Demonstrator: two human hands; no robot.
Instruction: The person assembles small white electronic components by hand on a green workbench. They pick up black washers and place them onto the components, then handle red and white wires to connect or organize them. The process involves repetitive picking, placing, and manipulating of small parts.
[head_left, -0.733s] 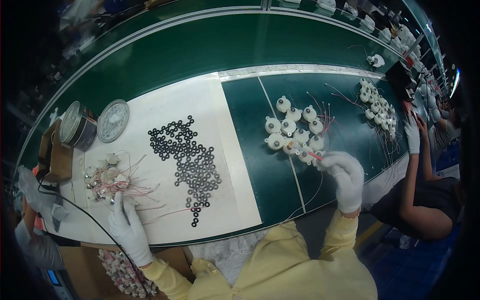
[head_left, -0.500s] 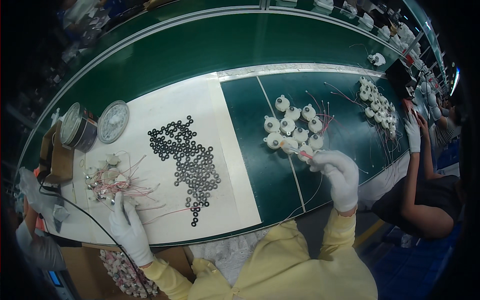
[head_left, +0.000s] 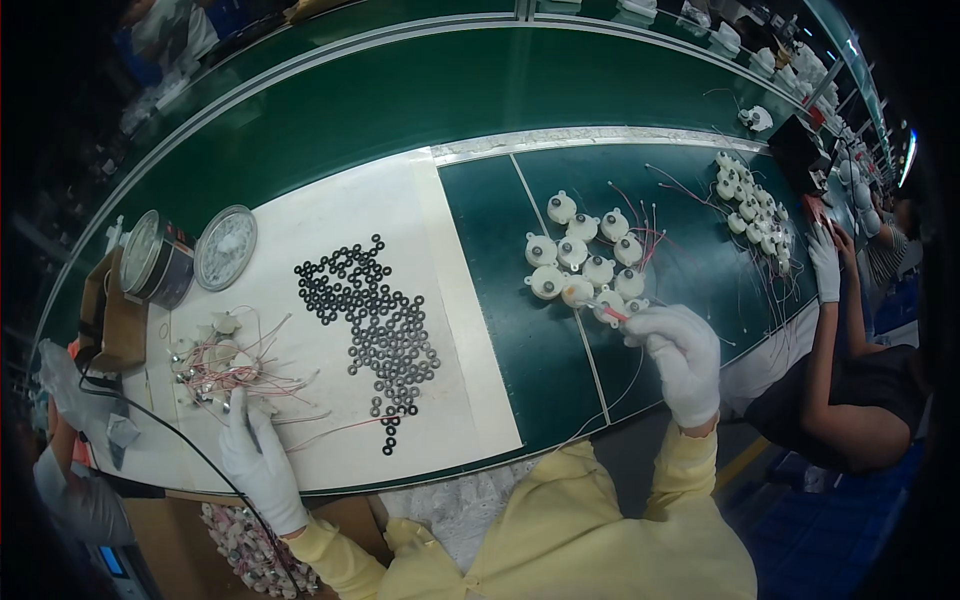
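My right hand (head_left: 682,362) hides the rear of the red stick (head_left: 614,313); its tip is too small to identify. Whether my left hand (head_left: 257,465) grips the pinkish wires (head_left: 210,380): indeterminate. Lower edge crops my yellow garment (head_left: 600,530).

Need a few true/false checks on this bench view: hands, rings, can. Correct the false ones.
1. The right hand holds a slim reddish tool. True.
2. The black rings lie on the green surface. False: the black rings are on the white sheet.
3. The left hand is by the pile of wired parts. True.
4. Both hands are bare. False: both wear white gloves.
5. The round can stands right of the black rings. False: it stands to their left.
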